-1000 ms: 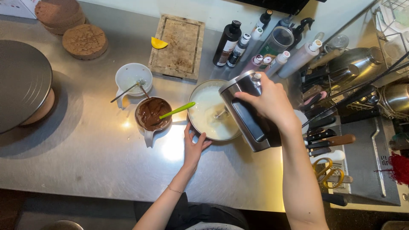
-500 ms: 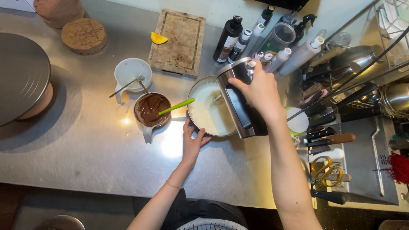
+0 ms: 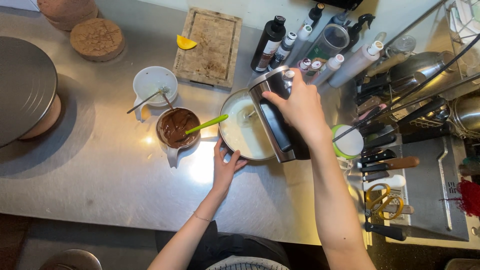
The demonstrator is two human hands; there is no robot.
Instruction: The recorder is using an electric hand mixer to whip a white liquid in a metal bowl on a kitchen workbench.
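My right hand (image 3: 298, 106) grips the top of a silver and black hand mixer (image 3: 274, 116) held over a metal bowl (image 3: 231, 145) of pale batter. The beaters dip into the batter (image 3: 242, 127). My left hand (image 3: 224, 166) rests on the steel counter, fingers against the bowl's near rim. Just left of the bowl stands a white cup of brown chocolate mix (image 3: 176, 128) with a green spatula (image 3: 205, 124) leaning in it.
A white bowl with a spoon (image 3: 153, 86), a wooden cutting board (image 3: 209, 46) with an orange wedge (image 3: 185, 43), brown cake rounds (image 3: 97, 38), a round turntable (image 3: 22, 89), several bottles (image 3: 300, 50), knives and scissors (image 3: 382, 200) at the right.
The mixer and my right hand have shifted slightly over the bowl. My left hand stays at the bowl's rim.
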